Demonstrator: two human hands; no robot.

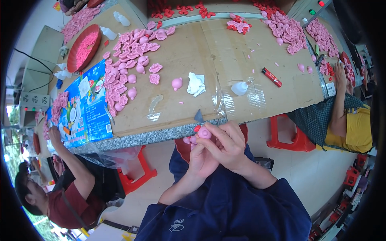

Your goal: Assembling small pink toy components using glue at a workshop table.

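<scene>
Navy clothing (233, 209) foremost, left hand (202, 162) and right hand (229, 146) pinch a pink piece (204, 133), seemingly with a red part (197, 128); a fingertip slip could drop it past the bench (161, 135).

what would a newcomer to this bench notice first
Probably the sprawling heap of pink molded pieces on the left of the workbench. Next, the red bowl at upper left and the blue printed sheet below it. At front center, the left hand and right hand hold a pink piece.
</scene>
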